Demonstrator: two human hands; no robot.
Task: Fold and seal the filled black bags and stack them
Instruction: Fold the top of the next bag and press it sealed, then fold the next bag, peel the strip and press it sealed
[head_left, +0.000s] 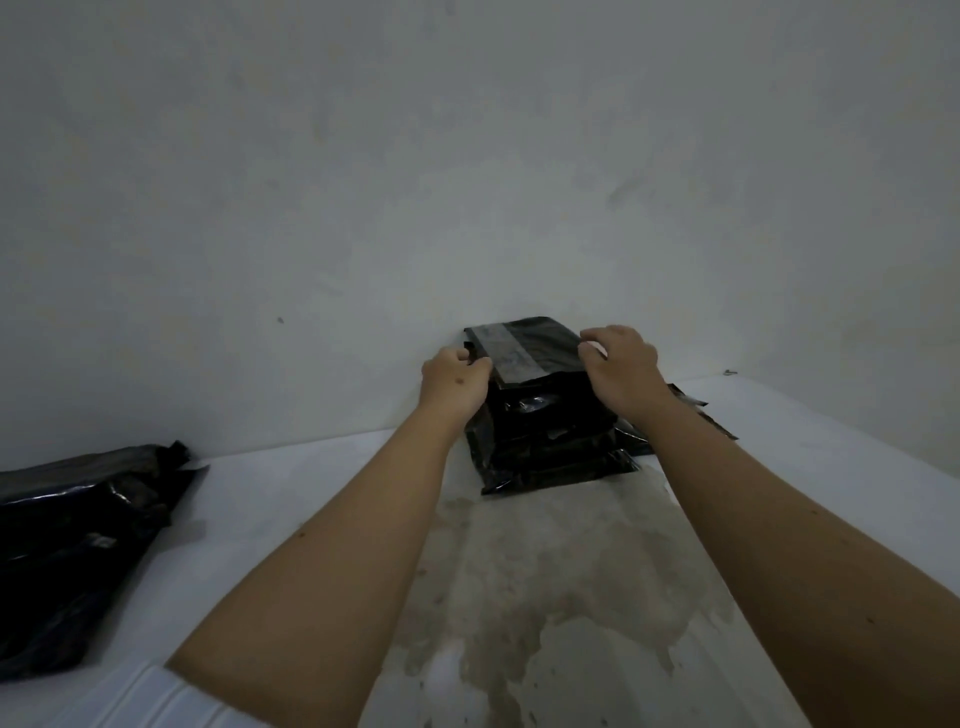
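Observation:
A stack of folded black bags (550, 441) stands against the wall at the far side of the white table (322, 478). On top lies a black bag with a grey tape strip (524, 348) across its folded flap. My left hand (452, 384) grips this top bag at its left edge. At its right edge my right hand (618, 364) holds it with curled fingers. Both arms reach forward from the bottom of the view.
A pile of filled black bags (78, 551) lies on the table at the left edge. A large grey stain (561, 582) spreads over the table's middle. The bare wall (467, 182) rises right behind the stack. More black bag edges (691, 405) stick out behind my right wrist.

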